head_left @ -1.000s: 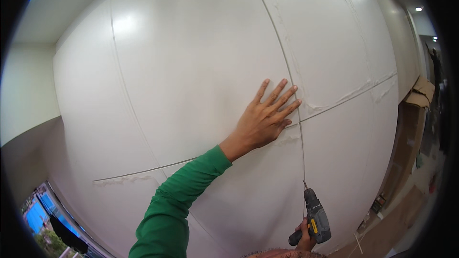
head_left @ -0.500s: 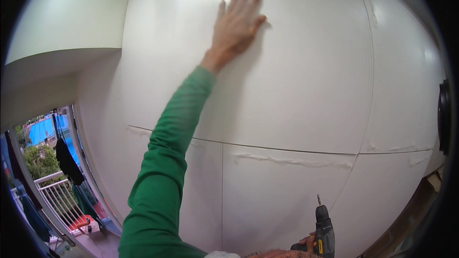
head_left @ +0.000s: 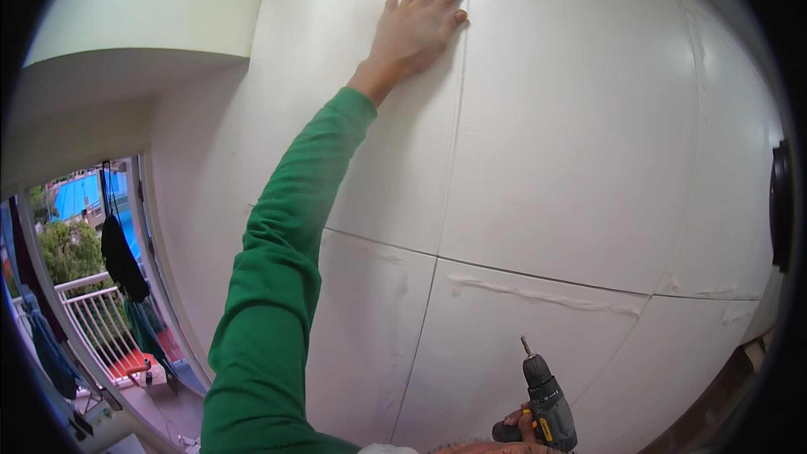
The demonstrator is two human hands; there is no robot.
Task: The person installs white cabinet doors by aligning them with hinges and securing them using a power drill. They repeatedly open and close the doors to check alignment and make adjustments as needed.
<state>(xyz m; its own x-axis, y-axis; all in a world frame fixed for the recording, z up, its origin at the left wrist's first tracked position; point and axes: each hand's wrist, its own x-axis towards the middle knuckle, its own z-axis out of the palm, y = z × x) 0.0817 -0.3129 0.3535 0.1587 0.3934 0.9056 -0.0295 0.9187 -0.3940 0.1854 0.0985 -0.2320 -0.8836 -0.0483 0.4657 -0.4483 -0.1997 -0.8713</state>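
Observation:
My left hand (head_left: 420, 29), at the end of a green sleeve, is spread flat high on a large white panel (head_left: 370, 160). Its fingers point upward, and the forefinger and thumb tips reach the vertical seam (head_left: 451, 143) beside it. Low on the right, my right hand (head_left: 523, 424) is wrapped round the grip of a black and yellow cordless drill (head_left: 546, 399). A thin bit (head_left: 525, 345) sticks up from the chuck, tilted a little left. It stands in front of a lower panel, and whether the tip touches it I cannot tell.
A horizontal seam (head_left: 546, 276) separates upper and lower panels, with ragged whitish strips (head_left: 546, 294) along it. At the left, an open doorway (head_left: 92, 261) shows a white balcony railing (head_left: 101, 311) and hanging dark clothes (head_left: 122, 261). A black round-edged object (head_left: 780, 206) is at the right rim.
My left hand has slid leftward over the wall, from across the vertical seam to the panel left of it. The drill has come further into view and now leans left.

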